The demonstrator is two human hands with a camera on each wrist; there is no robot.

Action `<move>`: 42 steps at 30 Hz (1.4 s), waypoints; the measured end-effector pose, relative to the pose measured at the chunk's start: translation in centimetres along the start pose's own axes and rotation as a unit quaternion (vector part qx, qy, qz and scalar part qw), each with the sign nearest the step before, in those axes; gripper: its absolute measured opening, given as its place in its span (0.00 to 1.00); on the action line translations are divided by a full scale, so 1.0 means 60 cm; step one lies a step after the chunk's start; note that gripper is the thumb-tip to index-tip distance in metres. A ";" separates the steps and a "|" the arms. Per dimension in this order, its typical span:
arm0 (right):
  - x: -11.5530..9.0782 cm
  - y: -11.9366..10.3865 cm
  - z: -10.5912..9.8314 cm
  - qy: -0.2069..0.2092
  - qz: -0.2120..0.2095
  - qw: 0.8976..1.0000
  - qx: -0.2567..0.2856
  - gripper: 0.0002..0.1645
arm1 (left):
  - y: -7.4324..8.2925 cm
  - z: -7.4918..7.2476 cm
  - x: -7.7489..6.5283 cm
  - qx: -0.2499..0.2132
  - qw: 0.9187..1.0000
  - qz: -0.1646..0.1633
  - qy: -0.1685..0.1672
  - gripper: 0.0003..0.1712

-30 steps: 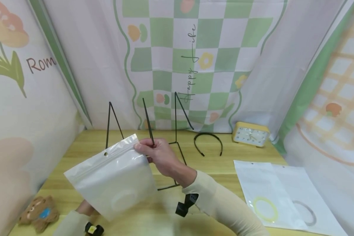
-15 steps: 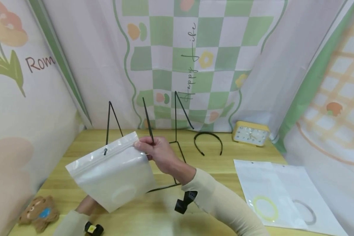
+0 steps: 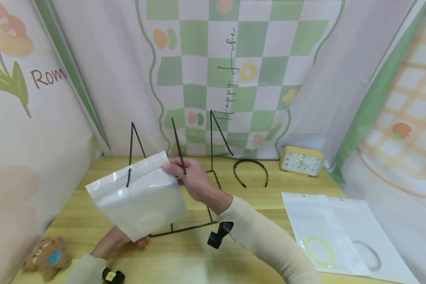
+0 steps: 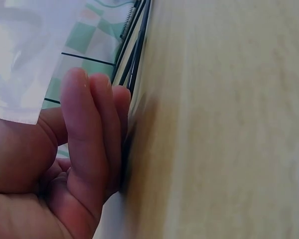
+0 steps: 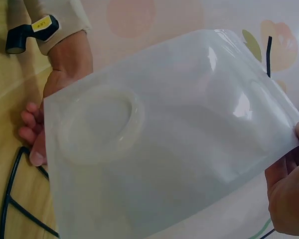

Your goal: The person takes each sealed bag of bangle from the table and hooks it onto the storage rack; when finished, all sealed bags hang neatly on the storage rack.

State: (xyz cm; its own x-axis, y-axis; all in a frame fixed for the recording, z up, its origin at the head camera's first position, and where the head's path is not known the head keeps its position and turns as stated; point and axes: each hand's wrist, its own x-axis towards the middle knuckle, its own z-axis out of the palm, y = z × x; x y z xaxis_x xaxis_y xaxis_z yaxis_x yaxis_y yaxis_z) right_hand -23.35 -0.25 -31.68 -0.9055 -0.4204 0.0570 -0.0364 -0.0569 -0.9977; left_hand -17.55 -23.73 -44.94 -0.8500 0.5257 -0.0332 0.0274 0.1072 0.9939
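In the head view, my right hand (image 3: 195,179) pinches the top right corner of a white zip bag (image 3: 145,197) between thumb and fingers. A pale ring-shaped thing (image 5: 102,124) shows through the bag's plastic in the right wrist view. The left prong (image 3: 129,177) of a black wire display rack (image 3: 184,228) pokes out in front of the bag near its top edge. Low behind the bag's bottom corner is my left hand (image 3: 122,238), its fingers (image 4: 84,124) loosely bent beside the rack's front base corner. Whether they touch the wire I cannot tell.
A black headband (image 3: 250,162) and a yellow alarm clock (image 3: 301,161) lie toward the back right. Two white bags (image 3: 331,213) overlap at the right, with a yellow and a grey band showing through. A brown bear toy (image 3: 47,257) is at the front left.
The bag has risen and shifted slightly right, sliding further onto the rack's left prong, which now sticks out in front. My left hand has moved up and right to the rack's base corner.
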 end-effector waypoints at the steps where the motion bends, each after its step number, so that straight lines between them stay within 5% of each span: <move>1: 0.001 0.000 -0.001 -0.001 -0.002 1.000 -0.005 0.15 | -0.001 0.000 0.000 0.001 1.000 -0.012 0.007 0.17; 2: 0.003 -0.001 -0.002 -0.003 -0.005 1.000 -0.010 0.16 | 0.000 0.000 0.000 0.013 1.000 -0.003 0.005 0.17; 3: 0.004 -0.001 -0.003 -0.005 -0.006 1.000 -0.015 0.16 | 0.003 0.002 -0.001 0.021 0.999 -0.028 0.019 0.18; 8: 0.012 -0.003 -0.007 -0.006 -0.008 1.000 -0.023 0.17 | -0.010 -0.003 0.003 0.030 1.000 0.001 0.011 0.17; 11: 0.015 -0.005 -0.007 0.001 -0.007 1.000 -0.014 0.16 | -0.030 -0.006 0.010 0.048 0.996 -0.057 0.052 0.11; 15: 0.024 -0.008 -0.006 0.018 -0.014 1.000 0.000 0.15 | -0.041 -0.003 0.021 0.071 0.979 -0.153 0.115 0.06; 18: 0.032 -0.010 -0.006 0.029 -0.013 0.999 0.013 0.14 | -0.039 -0.002 0.024 0.070 0.972 -0.184 0.128 0.08; 30: 0.059 -0.011 -0.012 0.020 0.000 0.999 0.049 0.16 | -0.035 -0.004 0.024 0.074 0.977 -0.168 0.108 0.08; 42: 0.081 -0.008 -0.007 0.042 -0.002 0.997 0.060 0.18 | -0.032 -0.001 0.023 0.112 0.971 -0.182 0.108 0.09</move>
State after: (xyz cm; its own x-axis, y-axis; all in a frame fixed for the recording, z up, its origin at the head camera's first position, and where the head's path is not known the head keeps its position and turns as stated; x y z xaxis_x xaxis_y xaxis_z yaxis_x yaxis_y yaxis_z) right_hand -27.94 -1.88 -30.93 -0.9376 -0.3436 0.0528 0.0065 -0.1694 -0.9855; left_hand -18.81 -23.28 -46.87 -0.9147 0.2310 -0.3316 -0.2032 0.4465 0.8714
